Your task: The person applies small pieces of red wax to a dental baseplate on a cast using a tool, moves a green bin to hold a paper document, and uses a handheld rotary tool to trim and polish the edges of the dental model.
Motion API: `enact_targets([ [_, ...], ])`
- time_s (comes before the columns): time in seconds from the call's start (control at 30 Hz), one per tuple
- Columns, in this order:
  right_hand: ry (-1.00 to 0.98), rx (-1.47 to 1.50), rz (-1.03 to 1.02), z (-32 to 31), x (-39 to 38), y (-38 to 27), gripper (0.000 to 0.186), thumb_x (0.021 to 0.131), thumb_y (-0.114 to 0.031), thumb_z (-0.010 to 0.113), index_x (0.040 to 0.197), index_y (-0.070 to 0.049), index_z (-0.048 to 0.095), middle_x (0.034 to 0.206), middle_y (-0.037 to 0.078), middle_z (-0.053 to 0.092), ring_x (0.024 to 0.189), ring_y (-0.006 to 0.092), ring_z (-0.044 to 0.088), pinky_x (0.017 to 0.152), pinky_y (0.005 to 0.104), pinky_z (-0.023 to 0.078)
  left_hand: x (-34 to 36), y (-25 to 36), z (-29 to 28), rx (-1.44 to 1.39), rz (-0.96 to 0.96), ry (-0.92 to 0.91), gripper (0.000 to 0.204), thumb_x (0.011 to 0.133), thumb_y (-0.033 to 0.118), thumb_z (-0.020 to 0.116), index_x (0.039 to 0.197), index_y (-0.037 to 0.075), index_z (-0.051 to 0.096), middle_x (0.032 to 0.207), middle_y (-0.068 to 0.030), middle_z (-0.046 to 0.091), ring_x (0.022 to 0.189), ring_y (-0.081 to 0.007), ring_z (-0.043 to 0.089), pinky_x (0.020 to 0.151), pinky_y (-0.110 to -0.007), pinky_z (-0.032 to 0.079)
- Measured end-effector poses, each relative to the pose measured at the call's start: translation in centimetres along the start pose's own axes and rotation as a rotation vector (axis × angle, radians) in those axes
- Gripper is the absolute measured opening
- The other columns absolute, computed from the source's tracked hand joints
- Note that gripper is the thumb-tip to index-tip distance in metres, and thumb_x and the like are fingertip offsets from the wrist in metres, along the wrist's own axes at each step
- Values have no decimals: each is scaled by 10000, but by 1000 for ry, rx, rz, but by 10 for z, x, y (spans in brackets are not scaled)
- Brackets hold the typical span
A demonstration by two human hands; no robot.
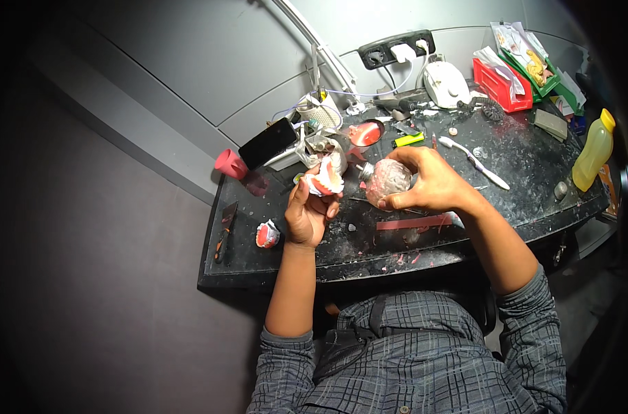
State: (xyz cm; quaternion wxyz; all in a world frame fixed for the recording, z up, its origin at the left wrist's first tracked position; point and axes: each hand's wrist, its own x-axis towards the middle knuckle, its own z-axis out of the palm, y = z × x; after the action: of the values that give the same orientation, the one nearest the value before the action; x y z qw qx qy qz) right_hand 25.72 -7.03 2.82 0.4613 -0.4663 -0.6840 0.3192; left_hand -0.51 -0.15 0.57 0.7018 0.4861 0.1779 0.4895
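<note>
My left hand [305, 219] is closed around a dental model with pink wax and a row of teeth [327, 182], raised over the front of the bench. In my right hand [438, 181] is a round glass spirit burner [387, 181], smeared with whitish and pink residue. The burner tilts so that its metal neck points left toward the model, with a gap between them; no flame can be made out. A second dental model with pink wax [266, 235] rests on the bench left of my left wrist.
Along the dark bench [314, 265] lie a pink wax strip [417, 223], a toothbrush [474, 162], a yellow-green lighter [408, 139] and a spatula [225, 231]. Behind stand a red wax dish [366, 134], phone [267, 143] and pink cup [231, 164]. A yellow bottle [594, 152] stands right.
</note>
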Motion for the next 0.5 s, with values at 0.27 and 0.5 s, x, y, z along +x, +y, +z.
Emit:
enact_targets([
  [0.27,-108,-59,-10,11,-4,-11,615,595,-269,871,1062,70,657,990,177,715,937,239,693,888,355,527,0,2,3,198,87,-66,861,823,562,659,1376,-71,476,1128,-115,634,854,-121,585,653,-235,467],
  [0.5,-114,-90,-52,19,-6,-12,664,571,-346,845,1032,98,672,964,257,713,921,350,714,844,395,547,-1,4,10,273,111,-128,978,757,585,711,1398,-98,431,1208,-132,598,965,-138,585,735,-253,504],
])
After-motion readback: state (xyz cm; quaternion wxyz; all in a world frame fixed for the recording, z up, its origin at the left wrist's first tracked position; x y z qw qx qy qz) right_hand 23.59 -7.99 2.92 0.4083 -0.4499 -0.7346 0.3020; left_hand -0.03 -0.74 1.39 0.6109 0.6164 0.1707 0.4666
